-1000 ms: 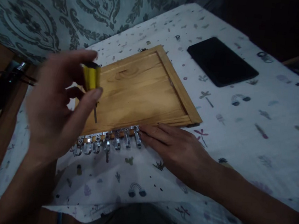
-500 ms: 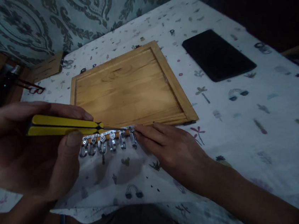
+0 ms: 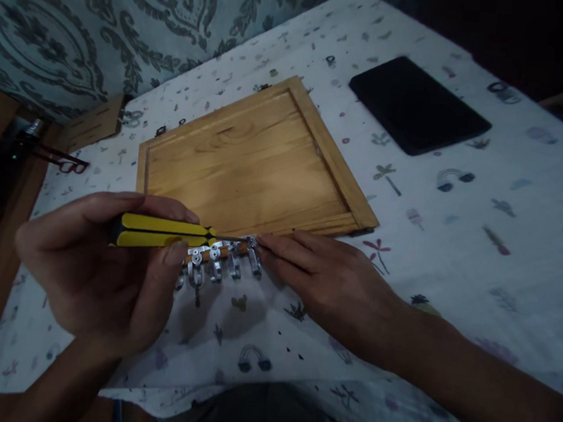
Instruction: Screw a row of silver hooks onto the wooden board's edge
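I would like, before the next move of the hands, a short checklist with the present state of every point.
1. Screwdriver held by its handle: ok, in the left hand.
2. Screwdriver tip seated in a screw: cannot tell; it reaches the rightmost visible hook, but the detail is too small.
3. Right hand well away from the tip: not ok, its fingertips look very close.
4. Row of metal hooks unobstructed: not ok, the left hand partly covers the leftmost visible one.
5. Black tablet apart from the wooden board: ok, bare cloth shows between.
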Available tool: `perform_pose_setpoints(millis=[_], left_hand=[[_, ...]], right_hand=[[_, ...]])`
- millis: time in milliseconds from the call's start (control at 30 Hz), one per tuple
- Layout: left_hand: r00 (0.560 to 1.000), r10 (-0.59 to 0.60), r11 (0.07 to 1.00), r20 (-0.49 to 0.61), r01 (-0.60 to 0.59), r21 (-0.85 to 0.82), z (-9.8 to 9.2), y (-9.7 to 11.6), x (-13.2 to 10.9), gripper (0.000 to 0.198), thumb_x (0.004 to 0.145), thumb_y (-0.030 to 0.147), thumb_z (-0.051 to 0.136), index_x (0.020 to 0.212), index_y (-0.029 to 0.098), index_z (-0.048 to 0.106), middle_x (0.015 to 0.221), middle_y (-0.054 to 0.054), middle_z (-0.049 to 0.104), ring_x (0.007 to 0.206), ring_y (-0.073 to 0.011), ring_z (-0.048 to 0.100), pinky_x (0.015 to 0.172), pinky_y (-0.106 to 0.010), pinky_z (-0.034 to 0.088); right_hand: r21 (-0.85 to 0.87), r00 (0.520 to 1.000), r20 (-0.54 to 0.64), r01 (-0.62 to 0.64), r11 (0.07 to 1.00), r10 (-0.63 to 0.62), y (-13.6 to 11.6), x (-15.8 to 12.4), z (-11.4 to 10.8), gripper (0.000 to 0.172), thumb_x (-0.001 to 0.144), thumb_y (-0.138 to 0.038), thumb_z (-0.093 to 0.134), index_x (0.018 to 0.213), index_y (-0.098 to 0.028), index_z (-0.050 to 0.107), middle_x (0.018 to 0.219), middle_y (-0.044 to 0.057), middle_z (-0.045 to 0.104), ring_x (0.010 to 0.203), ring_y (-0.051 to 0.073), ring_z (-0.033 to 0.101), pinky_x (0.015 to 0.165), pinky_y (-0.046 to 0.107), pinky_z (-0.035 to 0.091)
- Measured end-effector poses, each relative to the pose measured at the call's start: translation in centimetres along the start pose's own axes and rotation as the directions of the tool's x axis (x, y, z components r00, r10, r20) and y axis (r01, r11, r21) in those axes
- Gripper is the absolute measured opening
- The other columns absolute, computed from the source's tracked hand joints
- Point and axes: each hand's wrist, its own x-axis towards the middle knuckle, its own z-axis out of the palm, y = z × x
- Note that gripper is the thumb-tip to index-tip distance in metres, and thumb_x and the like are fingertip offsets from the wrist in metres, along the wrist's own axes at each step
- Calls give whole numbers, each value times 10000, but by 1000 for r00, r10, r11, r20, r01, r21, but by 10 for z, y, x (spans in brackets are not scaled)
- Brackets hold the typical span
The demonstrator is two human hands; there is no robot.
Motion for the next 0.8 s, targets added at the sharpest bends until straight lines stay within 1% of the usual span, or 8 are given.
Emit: perform_pose_setpoints(millis=[67, 133, 233, 367, 533, 700, 767, 800], left_hand=[[995, 22, 998, -99, -15, 66, 2, 0, 2, 398, 814, 119, 590, 1162, 312, 564, 1002, 5, 595, 803, -165, 654, 672, -403, 636], [992, 34, 997, -121, -25, 72, 3, -1, 2, 406, 805, 114, 613, 1172, 280, 570, 972, -1, 600, 794, -153, 652, 657, -376, 631], [986, 81, 997, -146, -80, 15, 5, -5, 1, 459, 782, 127, 669, 1207, 247, 542, 964, -5, 625, 782, -143, 654, 647, -352, 621], [992, 60, 997, -110, -64, -33, 6, -5, 2, 448, 795, 110, 655, 1202, 259, 539, 972, -5, 625, 793, -148, 658, 657, -345, 619], [993, 74, 997, -88, -75, -9, 6, -3, 3, 396, 799, 111, 633, 1166, 236, 553, 950, -15, 628, 767, -149, 653, 646, -333, 617], [993, 72, 997, -90, -70, 19, 3, -2, 4, 468, 789, 91, 623, 1218, 251, 524, 962, -15, 614, 784, -151, 652, 642, -332, 619], [992, 76, 997, -103, -74, 19, 2, 1, 6, 435, 781, 84, 623, 1179, 243, 546, 932, -9, 604, 768, -146, 647, 640, -332, 617], [992, 76, 997, -100, -74, 19, 2, 2, 6, 376, 785, 84, 615, 1123, 242, 565, 921, -3, 598, 760, -140, 645, 637, -329, 613]], right_hand=[[-13, 1000, 0, -7, 1000, 7, 0, 0, 0, 343, 826, 16, 421, 1057, -58, 664, 1145, 135, 681, 837, 228, 625, 679, 374, 576], [-22, 1000, 8, -12, 1000, 12, 0, -1, 0, 355, 830, 18, 411, 1065, -69, 663, 1156, 131, 678, 859, 222, 626, 697, 367, 576], [-19, 1000, 17, -10, 1000, 10, 0, -1, 0, 349, 842, 6, 411, 1075, -72, 659, 1175, 134, 670, 873, 224, 626, 707, 370, 577], [-1, 1000, 10, -12, 1000, 12, 0, 0, 1, 342, 840, 14, 411, 1068, -56, 655, 1168, 135, 671, 854, 238, 629, 690, 382, 578], [18, 1000, 9, -2, 1000, 2, 0, 0, 0, 329, 834, 18, 425, 1063, -48, 652, 1154, 137, 677, 850, 245, 630, 682, 393, 582], [-10, 1000, 11, -9, 1000, 10, 0, -1, 0, 360, 814, 33, 430, 1077, -72, 651, 1169, 129, 674, 887, 225, 635, 719, 375, 583], [-21, 1000, 14, -7, 1000, 7, 0, -1, 0, 368, 803, 38, 430, 1076, -72, 653, 1174, 130, 673, 883, 225, 637, 716, 374, 584], [-24, 1000, 14, -4, 1000, 5, 0, -1, 0, 370, 800, 39, 431, 1076, -68, 653, 1178, 132, 672, 880, 228, 639, 712, 375, 585]])
